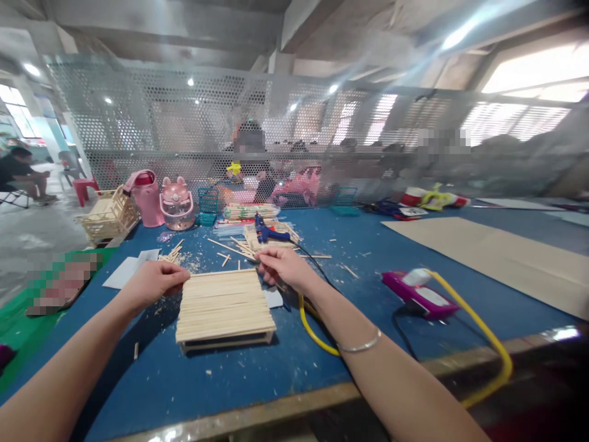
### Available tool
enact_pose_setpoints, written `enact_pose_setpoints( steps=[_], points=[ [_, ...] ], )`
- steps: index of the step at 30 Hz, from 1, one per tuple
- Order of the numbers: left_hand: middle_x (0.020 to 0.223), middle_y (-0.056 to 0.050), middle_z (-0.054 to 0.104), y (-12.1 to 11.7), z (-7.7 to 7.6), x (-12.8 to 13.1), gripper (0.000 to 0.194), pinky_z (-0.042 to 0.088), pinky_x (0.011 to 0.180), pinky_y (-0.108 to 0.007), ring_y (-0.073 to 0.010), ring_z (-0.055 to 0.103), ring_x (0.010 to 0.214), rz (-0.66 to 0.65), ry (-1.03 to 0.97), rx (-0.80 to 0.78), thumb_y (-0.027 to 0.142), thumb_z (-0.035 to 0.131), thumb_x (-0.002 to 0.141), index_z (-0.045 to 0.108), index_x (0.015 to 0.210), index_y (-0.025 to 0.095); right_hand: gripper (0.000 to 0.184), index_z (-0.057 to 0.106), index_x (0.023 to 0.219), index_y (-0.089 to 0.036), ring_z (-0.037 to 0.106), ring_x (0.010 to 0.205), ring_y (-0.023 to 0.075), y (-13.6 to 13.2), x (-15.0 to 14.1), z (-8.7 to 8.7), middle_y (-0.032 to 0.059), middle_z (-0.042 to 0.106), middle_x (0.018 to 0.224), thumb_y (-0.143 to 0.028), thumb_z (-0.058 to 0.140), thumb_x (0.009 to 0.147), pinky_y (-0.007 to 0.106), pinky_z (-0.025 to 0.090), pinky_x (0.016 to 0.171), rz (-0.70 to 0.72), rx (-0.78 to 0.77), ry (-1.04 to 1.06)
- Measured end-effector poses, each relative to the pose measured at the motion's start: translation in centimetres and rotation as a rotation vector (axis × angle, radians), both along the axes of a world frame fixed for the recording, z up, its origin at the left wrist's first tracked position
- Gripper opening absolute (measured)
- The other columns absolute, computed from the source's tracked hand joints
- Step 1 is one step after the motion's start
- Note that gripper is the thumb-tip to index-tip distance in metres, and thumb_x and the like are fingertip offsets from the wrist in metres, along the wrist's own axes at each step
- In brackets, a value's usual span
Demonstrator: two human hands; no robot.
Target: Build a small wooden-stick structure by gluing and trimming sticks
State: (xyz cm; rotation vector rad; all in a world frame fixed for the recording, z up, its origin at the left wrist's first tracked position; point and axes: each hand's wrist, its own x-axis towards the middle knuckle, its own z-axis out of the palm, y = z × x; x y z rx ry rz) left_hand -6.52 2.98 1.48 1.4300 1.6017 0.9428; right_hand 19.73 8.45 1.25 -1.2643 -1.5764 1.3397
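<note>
Presently, my left grip [156, 282] pinches the far left corner of the stick platform [225, 307] on the desk [193, 383]; my right grip [283, 268] is narrow, contents unclear, near its far right corner.

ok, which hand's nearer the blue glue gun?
Right. The right hand is just on the near side of the blue glue gun, by the far right corner of the stick panel. The left hand is farther off, left of the gun, at the panel's far left corner.

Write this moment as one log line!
left hand: at stick panel, far-left corner | right hand: near far-right corner | glue gun: beyond panel
</note>
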Motion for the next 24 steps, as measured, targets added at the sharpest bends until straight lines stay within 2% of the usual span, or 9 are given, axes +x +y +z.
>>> enact_pose_setpoints(
  steps=[3, 6, 10, 15, 20, 24],
  points=[
    [0.047, 0.002, 0.054, 0.2, -0.4, -0.2, 0.031, 0.033, 0.046, -0.022, -0.0109, 0.045, 0.045, 0.005, 0.029, 0.003, 0.046, 0.067, 0.053, 0.067, 0.060, 0.016, 0.009, 0.062, 0.072, -0.014, 0.040, 0.034, 0.0042, -0.2, -0.1, 0.0, -0.0070, 0.048, 0.043, -0.022, 0.059, 0.074, 0.016, 0.030, 0.036, 0.077, 0.191, -0.201],
    [0.047, 0.002, 0.054, 0.3, -0.7, -0.4, 0.030, 0.032, 0.046, -0.022, -0.0105, 0.045, 0.045, 0.015, 0.040, 0.012, 0.046, 0.068, 0.055, 0.068, 0.062, 0.016, 0.011, 0.065, 0.069, -0.014, 0.042, 0.039, 0.0054, -0.4, -0.5, -0.4, -0.0055, 0.050, 0.045, -0.023, 0.058, 0.071, 0.017, 0.032, 0.040, 0.076, 0.270, -0.281],
    [0.048, 0.003, 0.054, 0.5, -0.7, -0.7, 0.030, 0.034, 0.047, -0.020, -0.0080, 0.044, 0.045, -0.040, -0.120, -0.062, 0.044, 0.070, 0.057, 0.065, 0.060, 0.015, 0.015, 0.062, 0.064, -0.015, 0.047, 0.044, 0.0078, -0.3, -0.8, -0.8, -0.0045, 0.051, 0.047, -0.026, 0.056, 0.070, 0.019, 0.038, 0.046, 0.064, 0.242, -0.234],
    [0.058, 0.001, 0.059, 1.0, -0.9, -1.3, 0.032, 0.039, 0.053, -0.018, -0.0062, 0.049, 0.051, -0.051, -0.354, -0.216, 0.039, 0.076, 0.053, 0.062, 0.065, 0.013, 0.016, 0.062, 0.065, -0.014, 0.046, 0.042, 0.0076, 0.0, -0.8, -0.9, -0.0044, 0.051, 0.045, -0.028, 0.055, 0.070, 0.019, 0.035, 0.045, 0.097, 0.250, -0.266],
    [0.053, 0.003, 0.055, 1.2, -1.4, -1.4, 0.036, 0.035, 0.048, -0.016, -0.0048, 0.044, 0.046, -0.139, -0.322, -0.178, 0.045, 0.074, 0.053, 0.062, 0.061, 0.013, 0.014, 0.062, 0.064, -0.015, 0.046, 0.043, 0.0080, 0.1, -0.8, -0.9, -0.0043, 0.051, 0.046, -0.026, 0.055, 0.069, 0.020, 0.037, 0.045, 0.090, 0.236, -0.247],
    [0.052, 0.003, 0.056, 0.8, -1.0, -1.1, 0.036, 0.039, 0.052, -0.020, -0.0080, 0.048, 0.049, -0.110, -0.192, -0.123, 0.048, 0.070, 0.055, 0.062, 0.062, 0.014, 0.011, 0.062, 0.064, -0.015, 0.046, 0.043, 0.0078, -0.1, -1.0, -0.7, -0.0045, 0.051, 0.046, -0.022, 0.055, 0.068, 0.019, 0.038, 0.045, 0.065, 0.191, -0.233]
  ],
)
